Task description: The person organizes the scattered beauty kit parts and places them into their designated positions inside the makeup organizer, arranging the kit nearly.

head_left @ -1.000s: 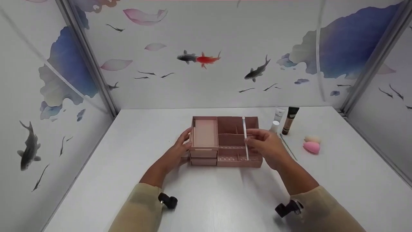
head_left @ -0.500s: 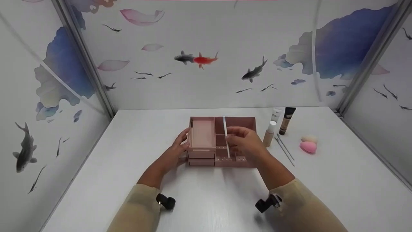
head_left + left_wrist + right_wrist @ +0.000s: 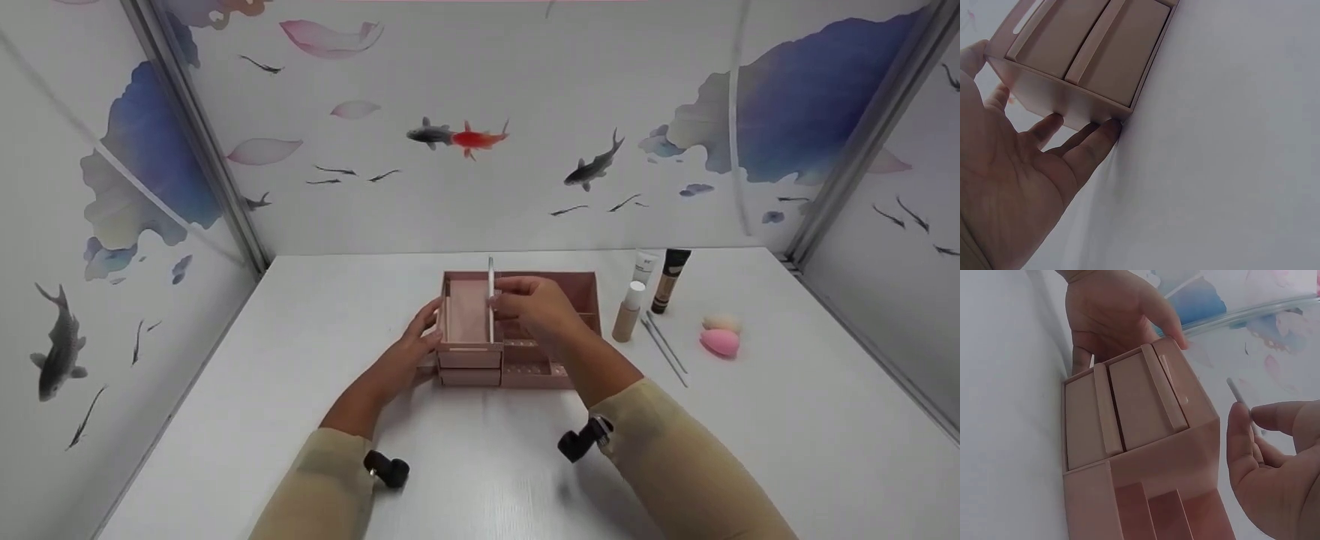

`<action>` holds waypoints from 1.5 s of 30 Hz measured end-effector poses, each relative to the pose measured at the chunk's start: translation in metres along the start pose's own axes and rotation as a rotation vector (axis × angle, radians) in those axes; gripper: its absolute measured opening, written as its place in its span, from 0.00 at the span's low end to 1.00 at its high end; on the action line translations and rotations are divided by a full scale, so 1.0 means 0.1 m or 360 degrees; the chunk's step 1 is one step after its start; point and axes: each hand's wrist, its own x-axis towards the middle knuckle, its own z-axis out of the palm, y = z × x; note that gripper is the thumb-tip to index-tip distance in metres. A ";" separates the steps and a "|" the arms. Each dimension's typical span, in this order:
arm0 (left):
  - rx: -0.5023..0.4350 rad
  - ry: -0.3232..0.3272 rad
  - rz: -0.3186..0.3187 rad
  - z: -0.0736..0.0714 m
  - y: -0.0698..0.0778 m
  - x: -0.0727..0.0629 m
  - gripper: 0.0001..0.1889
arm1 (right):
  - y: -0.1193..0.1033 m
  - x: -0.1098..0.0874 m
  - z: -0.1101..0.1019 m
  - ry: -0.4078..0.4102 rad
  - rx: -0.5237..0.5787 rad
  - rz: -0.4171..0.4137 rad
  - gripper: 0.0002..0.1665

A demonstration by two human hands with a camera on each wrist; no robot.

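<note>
A pink desktop organizer (image 3: 470, 377) stands on the white table, with drawers at its left, a shallow tray above them and dotted compartments at its right. My left hand (image 3: 405, 352) rests against its left side; in the left wrist view the fingertips (image 3: 1107, 130) touch the side wall, the thumb at the upper front corner. Between thumb and fingers my right hand (image 3: 536, 307) pinches a thin white stick (image 3: 491, 289), pointing away from me over the right part of the top tray. In the right wrist view the stick (image 3: 1235, 389) shows above the organizer, its lower part hidden by the fingers.
Right of the organizer stand a bottle (image 3: 627, 319) with a white cap, a white tube (image 3: 644, 265) and a black-and-tan tube (image 3: 667, 289). Two thin sticks (image 3: 666, 349) lie before them. Farther right are a pink makeup sponge (image 3: 721, 343) and a beige one (image 3: 720, 324).
My right hand has carried the white stick leftward, from over the right compartments to over the top tray. The left hand stays at the organizer's side.
</note>
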 end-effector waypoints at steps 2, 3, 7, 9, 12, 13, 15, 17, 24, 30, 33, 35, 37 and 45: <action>0.0002 -0.0002 0.0001 0.00 -0.01 0.00 0.31 | -0.03 0.05 0.04 -0.0005 -0.0036 0.0016 0.23; -0.0002 -0.0004 -0.0002 0.00 -0.01 0.00 0.31 | -0.05 0.06 0.06 -0.0009 -0.0054 0.0025 0.23; -0.0020 -0.0017 -0.0002 0.00 -0.01 -0.01 0.31 | -0.08 0.14 0.14 -0.0022 -0.0100 0.0027 0.24; -0.0018 -0.0020 0.0005 0.00 -0.01 -0.01 0.31 | -0.09 0.18 0.17 -0.0018 -0.0139 0.0036 0.23; 0.0002 -0.0018 0.0014 0.00 -0.01 -0.02 0.31 | -0.12 0.21 0.23 0.0006 -0.0207 0.0056 0.21; 0.0004 -0.0018 0.0017 -0.01 0.00 -0.03 0.31 | -0.12 0.22 0.25 0.0012 -0.0237 0.0058 0.21; -0.0003 -0.0017 0.0015 -0.01 0.00 -0.04 0.31 | -0.13 0.24 0.29 0.0026 -0.0308 0.0058 0.22; -0.0015 -0.0019 0.0009 -0.01 0.00 -0.05 0.31 | -0.12 0.25 0.33 0.0040 -0.0370 0.0059 0.23; 0.0010 -0.0014 -0.0005 -0.01 -0.02 -0.03 0.32 | -0.08 0.26 0.35 0.0067 -0.0441 0.0057 0.22; -0.0010 -0.0014 -0.0001 0.00 -0.02 -0.02 0.32 | -0.08 0.26 0.35 0.0071 -0.0447 0.0056 0.21; -0.0014 -0.0014 -0.0009 -0.01 -0.01 -0.02 0.31 | -0.08 0.26 0.35 0.0064 -0.0444 0.0044 0.22; -0.0027 -0.0022 -0.0003 -0.02 -0.01 -0.02 0.32 | -0.08 0.26 0.34 0.0056 -0.0442 0.0029 0.23; -0.0037 -0.0031 0.0001 -0.02 -0.02 -0.01 0.32 | -0.08 0.26 0.33 0.0055 -0.0430 0.0015 0.24; -0.0070 -0.0053 0.0008 -0.03 -0.01 0.00 0.33 | -0.02 0.23 0.27 0.0071 -0.0224 -0.0028 0.24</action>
